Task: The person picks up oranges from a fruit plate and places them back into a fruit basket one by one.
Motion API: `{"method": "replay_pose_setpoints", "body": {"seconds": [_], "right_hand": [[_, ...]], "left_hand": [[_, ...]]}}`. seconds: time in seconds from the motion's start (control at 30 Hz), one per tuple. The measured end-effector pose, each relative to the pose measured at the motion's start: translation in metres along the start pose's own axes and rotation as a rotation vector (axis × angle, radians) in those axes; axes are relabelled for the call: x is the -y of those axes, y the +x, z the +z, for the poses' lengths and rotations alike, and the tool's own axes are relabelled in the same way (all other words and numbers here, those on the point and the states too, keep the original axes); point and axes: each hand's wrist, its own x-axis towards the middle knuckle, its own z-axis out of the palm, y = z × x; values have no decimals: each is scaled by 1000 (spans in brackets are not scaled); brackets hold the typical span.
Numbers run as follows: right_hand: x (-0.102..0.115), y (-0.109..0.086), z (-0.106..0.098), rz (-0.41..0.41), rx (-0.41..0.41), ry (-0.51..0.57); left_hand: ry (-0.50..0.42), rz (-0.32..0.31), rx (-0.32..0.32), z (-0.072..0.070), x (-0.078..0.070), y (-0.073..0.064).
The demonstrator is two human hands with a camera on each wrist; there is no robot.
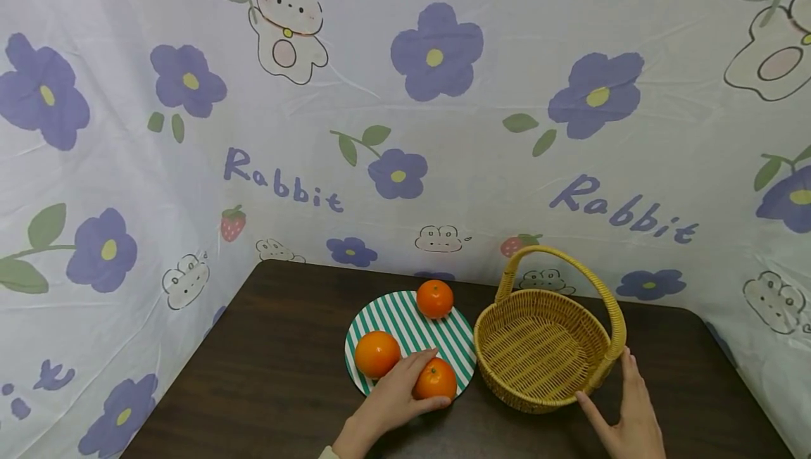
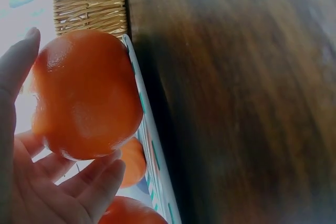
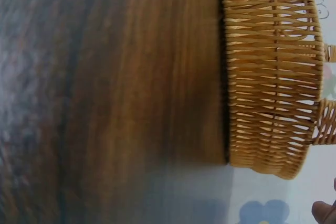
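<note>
My left hand (image 1: pixel 394 390) has its thumb and fingers round the nearest orange (image 1: pixel 438 380), at the front of a round green-and-white striped plate (image 1: pixel 389 311). In the left wrist view this orange (image 2: pixel 89 95) fills the space between thumb and fingers, close over the plate's edge. Two more oranges share the plate: one at the left (image 1: pixel 377 354), another at the back (image 1: pixel 434 298). To the plate's right stands a wicker basket (image 1: pixel 507 386) with an arched handle and nothing inside. Beside its right front my right hand (image 1: pixel 633 413) is spread, thumb tip right at the rim.
Everything stands on a dark brown wooden table (image 1: pixel 266 360). Close behind it and along the left hangs a white cloth (image 1: pixel 481 128) printed with purple flowers and rabbits. The basket's handle (image 1: pixel 570 260) rises well above its rim.
</note>
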Motion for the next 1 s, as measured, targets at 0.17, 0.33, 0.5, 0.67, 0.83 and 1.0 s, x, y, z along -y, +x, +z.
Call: {"method": "replay_pose_setpoints", "body": {"seconds": [0.17, 0.33, 0.5, 0.67, 0.83, 1.0], "right_hand": [[-5, -1, 3, 35, 47, -14], [-10, -1, 5, 45, 74, -5], [-13, 1, 7, 86, 146, -14], [-15, 4, 7, 148, 245, -49], [-18, 8, 6, 212, 375, -87], [-18, 11, 6, 222, 440, -99]], "left_hand": [[-10, 10, -12, 1, 1, 2], [-12, 16, -33, 1, 1, 3], [-9, 35, -56, 0, 0, 5], [-22, 48, -66, -1, -2, 8], [-38, 47, -64, -3, -5, 13], [-35, 36, -56, -7, -7, 20]]}}
